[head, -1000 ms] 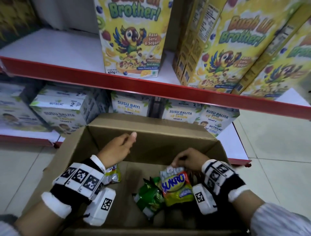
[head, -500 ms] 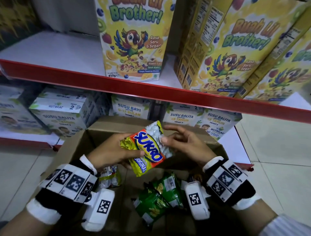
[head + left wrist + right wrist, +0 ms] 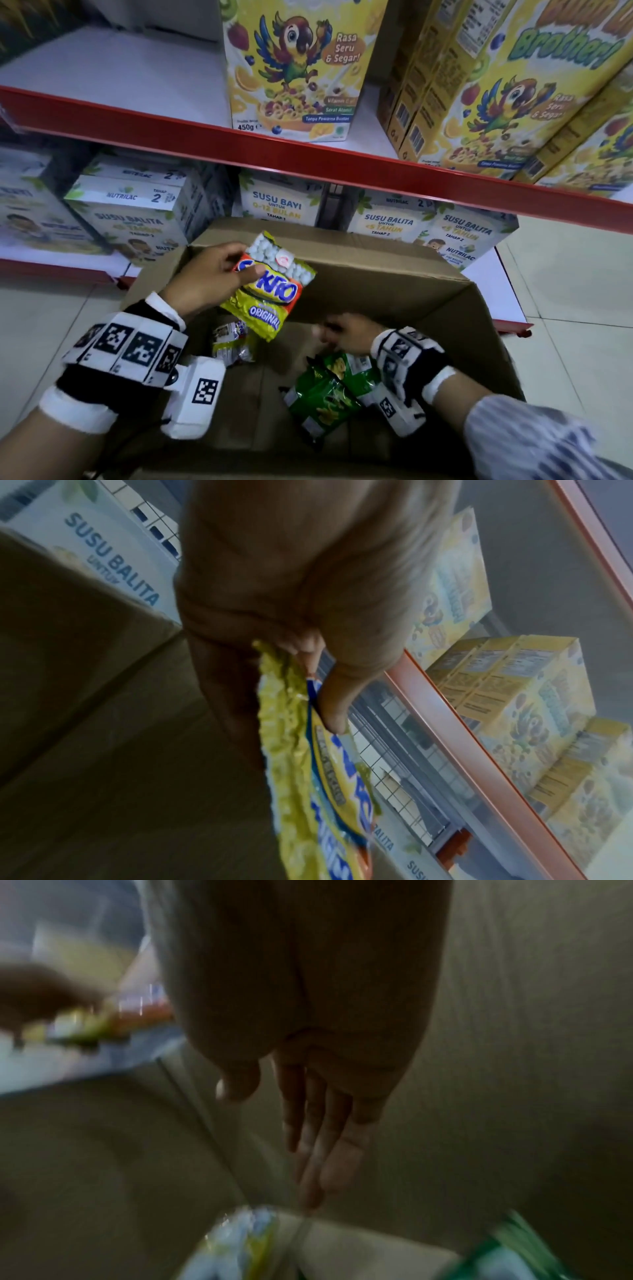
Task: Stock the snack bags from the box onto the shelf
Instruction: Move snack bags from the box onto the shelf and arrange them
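Note:
My left hand (image 3: 219, 274) grips a yellow Sukro snack bag (image 3: 270, 291) by its upper part, thumb across the front, above the far left of the open cardboard box (image 3: 394, 274). The left wrist view shows the thumb (image 3: 335, 696) pinching the bag (image 3: 308, 777). My right hand (image 3: 342, 334) is down inside the box, empty, its fingers (image 3: 318, 1137) held straight over the green snack bags (image 3: 329, 387). Another small silvery bag (image 3: 229, 342) lies at the box's left side. The red-edged shelf (image 3: 308, 154) runs above.
Yellow cereal boxes (image 3: 294, 68) stand on the upper shelf, more (image 3: 496, 85) at the right, with bare white board at its left (image 3: 120, 75). White milk-formula boxes (image 3: 133, 212) fill the lower shelf behind the box. Tiled floor (image 3: 565, 291) lies to the right.
The right hand lifted the Sukro bag from the box, passed it to the left hand, then let go and dropped back into the box. The left hand now holds the bag alone.

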The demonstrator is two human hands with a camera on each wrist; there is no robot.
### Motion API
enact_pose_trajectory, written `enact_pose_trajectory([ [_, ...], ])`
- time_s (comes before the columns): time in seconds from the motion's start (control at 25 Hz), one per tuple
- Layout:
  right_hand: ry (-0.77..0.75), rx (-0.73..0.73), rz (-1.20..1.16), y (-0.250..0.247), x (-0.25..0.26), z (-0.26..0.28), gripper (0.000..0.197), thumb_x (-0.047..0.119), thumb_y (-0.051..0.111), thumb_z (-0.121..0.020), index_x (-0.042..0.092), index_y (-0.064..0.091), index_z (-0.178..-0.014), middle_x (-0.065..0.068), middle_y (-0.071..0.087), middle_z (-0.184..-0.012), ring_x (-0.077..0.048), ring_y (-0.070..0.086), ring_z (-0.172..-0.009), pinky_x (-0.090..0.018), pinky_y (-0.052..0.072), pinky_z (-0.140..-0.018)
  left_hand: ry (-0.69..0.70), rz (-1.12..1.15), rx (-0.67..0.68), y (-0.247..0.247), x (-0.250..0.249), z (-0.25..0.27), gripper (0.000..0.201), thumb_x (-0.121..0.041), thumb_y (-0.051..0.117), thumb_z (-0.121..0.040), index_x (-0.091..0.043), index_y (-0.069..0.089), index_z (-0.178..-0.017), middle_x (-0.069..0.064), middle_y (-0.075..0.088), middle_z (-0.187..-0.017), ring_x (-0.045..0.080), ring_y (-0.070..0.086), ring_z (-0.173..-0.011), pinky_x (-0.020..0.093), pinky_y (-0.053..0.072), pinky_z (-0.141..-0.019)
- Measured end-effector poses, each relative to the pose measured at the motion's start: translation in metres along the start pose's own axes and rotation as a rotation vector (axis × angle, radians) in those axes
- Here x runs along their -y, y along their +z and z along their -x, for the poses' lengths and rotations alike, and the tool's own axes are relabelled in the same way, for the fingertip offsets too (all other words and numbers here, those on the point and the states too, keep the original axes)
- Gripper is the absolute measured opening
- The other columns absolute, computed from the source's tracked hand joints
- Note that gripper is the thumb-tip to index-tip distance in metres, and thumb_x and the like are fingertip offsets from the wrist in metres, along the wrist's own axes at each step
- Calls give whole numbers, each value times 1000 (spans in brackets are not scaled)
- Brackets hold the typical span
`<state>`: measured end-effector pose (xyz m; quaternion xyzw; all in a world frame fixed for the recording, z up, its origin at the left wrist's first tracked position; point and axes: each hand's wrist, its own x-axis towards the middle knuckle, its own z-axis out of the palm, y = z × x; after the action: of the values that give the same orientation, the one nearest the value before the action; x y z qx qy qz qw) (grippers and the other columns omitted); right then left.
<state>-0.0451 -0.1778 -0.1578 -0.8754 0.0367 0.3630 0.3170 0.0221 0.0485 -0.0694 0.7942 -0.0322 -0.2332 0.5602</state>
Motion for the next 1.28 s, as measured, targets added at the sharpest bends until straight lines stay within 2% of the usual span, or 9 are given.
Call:
enact_pose_trajectory([
  [0.12, 105, 170, 420, 37, -21, -19, 69, 38, 59, -90, 3, 31, -143, -18, 42, -142, -32, 45, -127, -35, 37, -103, -20, 82, -26, -4, -3, 4, 19, -6, 61, -89, -9, 60, -107, 10, 68, -98, 17, 63, -80, 25, 51, -70],
  [0.36, 114, 212, 456, 65, -28, -28, 46, 18, 63, -89, -3, 49, -128, -21, 48, -133, -34, 49, -121, -37, 40, -97, -29, 75, -25, -11, -5, 11, 22, -10, 56, -93, -15, 57, -114, 8, 70, -104, 26, 66, -93, 39, 50, -90],
  [0.52, -12, -26, -87, 2, 4, 12, 68, 21, 81, -72, 12, 51, -133, -3, 57, -130, -19, 54, -119, -29, 42, -102, -28, 65, -86, -28, -9, 11, 17, -12, 56, -92, -24, 60, -103, -1, 73, -92, 23, 68, -90, 41, 49, -91],
  [0.72, -285, -300, -400, -82, 50, 99, 46, 22, 85, -65, 23, 63, -105, 10, 73, -99, -5, 68, -92, -21, 53, -83, 10, 190, -166, -38, -20, 12, 19, -7, 52, -93, -20, 65, -88, -4, 73, -79, 23, 66, -83, 45, 48, -93],
  [0.84, -508, -711, -252, -86, 74, 132, 51, 29, 83, -67, 26, 59, -113, 11, 67, -107, -4, 61, -101, -17, 48, -86, 48, 282, -119, -22, -27, 17, 17, -10, 52, -93, -21, 64, -88, -9, 74, -73, 13, 69, -80, 25, 55, -75],
  [0.92, -618, -906, 94, -64, 88, 131, 57, 17, 78, -66, 25, 59, -119, 2, 59, -113, -15, 53, -108, -31, 45, -94, 35, 432, -37, -8, -30, 21, 15, -28, 56, -91, -19, 66, -96, -8, 75, -81, 4, 71, -77, 16, 54, -63],
  [1.0, -600, -931, 292, -41, 96, 123, 70, 8, 78, -61, 21, 58, -127, -6, 55, -120, -27, 48, -110, -46, 43, -93, -8, 531, 78, 0, -33, 23, 67, -63, 64, -73, -20, 58, -125, 0, 68, -119, 14, 64, -109, 35, 53, -90],
  [1.08, -629, -836, 347, -27, 96, 118, 74, 19, 77, -69, 22, 48, -137, -5, 48, -133, -27, 41, -121, -49, 40, -101, 9, 550, 73, 2, -31, 23, 97, -72, 73, -55, -21, 50, -134, 5, 59, -132, 22, 55, -122, 47, 43, -102],
  [1.28, -570, -921, -233, -23, 92, 122, 70, 67, 51, -80, 41, 33, -142, 18, 32, -148, -4, 26, -139, -35, 27, -112, 162, 616, -72, 5, -31, 19, 59, -26, 73, -64, -12, 56, -119, 8, 72, -106, 15, 71, -87, 27, 57, -71],
])
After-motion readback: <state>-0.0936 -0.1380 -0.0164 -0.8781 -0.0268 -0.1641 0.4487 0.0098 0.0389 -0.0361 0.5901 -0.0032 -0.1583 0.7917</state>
